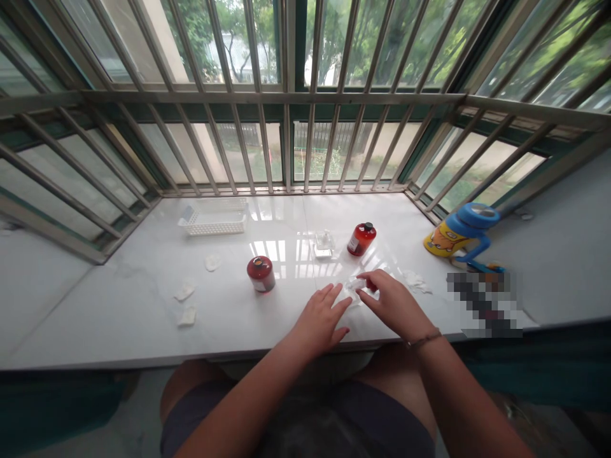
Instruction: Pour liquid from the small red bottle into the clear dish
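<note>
Clear wrapper (354, 287) on sill, pinched by right hand (392, 304); left hand (321, 320) flat, touching.

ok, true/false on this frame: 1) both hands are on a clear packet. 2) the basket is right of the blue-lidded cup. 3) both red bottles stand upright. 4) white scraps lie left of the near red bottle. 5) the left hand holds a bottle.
1) True: left hand and right hand meet on the clear packet on the sill.
2) False: the basket is far left, the cup far right.
3) False: the near bottle is upright; the far bottle leans.
4) True: scraps.
5) False: it touches only the packet.
</note>
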The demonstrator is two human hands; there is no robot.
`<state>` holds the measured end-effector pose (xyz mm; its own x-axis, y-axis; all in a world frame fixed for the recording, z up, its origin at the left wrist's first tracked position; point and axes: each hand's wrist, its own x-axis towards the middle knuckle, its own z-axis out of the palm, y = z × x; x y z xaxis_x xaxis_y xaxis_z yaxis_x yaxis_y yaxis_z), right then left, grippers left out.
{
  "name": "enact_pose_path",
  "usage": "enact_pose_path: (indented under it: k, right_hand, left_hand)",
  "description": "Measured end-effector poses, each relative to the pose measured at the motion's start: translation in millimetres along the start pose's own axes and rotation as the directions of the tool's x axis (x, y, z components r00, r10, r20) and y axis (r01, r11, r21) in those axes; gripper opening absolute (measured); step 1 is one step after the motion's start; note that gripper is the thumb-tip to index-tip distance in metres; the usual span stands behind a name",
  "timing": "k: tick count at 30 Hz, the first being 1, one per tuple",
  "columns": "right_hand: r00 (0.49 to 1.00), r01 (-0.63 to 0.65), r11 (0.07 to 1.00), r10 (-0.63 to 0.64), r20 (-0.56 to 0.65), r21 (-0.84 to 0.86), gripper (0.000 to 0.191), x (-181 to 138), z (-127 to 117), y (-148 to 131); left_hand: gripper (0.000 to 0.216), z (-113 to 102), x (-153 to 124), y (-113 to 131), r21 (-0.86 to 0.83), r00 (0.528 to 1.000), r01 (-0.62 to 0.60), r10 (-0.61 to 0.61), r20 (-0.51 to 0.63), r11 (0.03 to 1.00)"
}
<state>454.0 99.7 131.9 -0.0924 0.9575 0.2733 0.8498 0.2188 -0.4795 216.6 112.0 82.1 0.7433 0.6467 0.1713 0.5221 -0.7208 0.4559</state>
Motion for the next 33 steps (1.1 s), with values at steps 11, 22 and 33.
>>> enact_pose_path:
  k: [11,22,33]
  right_hand:
    - [0.984,-0.154,0.948,0.174,-0.049,0.28,0.049,-21,35,19]
    - [0.929,-0.181,0.853,0.311,-0.198,0.49,0.06,-37,54,26]
    - [0.914,-0.181,0.83,0.34,-0.221,0.527,0.065,-38,71,31]
  left_hand:
    - [0.089,17,5,4,0.079,0.994,0.102,-0.106,0.037,0.992]
    - [0.086,20,6,8,0.086,0.992,0.124,-0.127,0.021,0.988]
    - [0.085,20,6,9,0.088,0.99,0.133,-0.136,0.024,0.987]
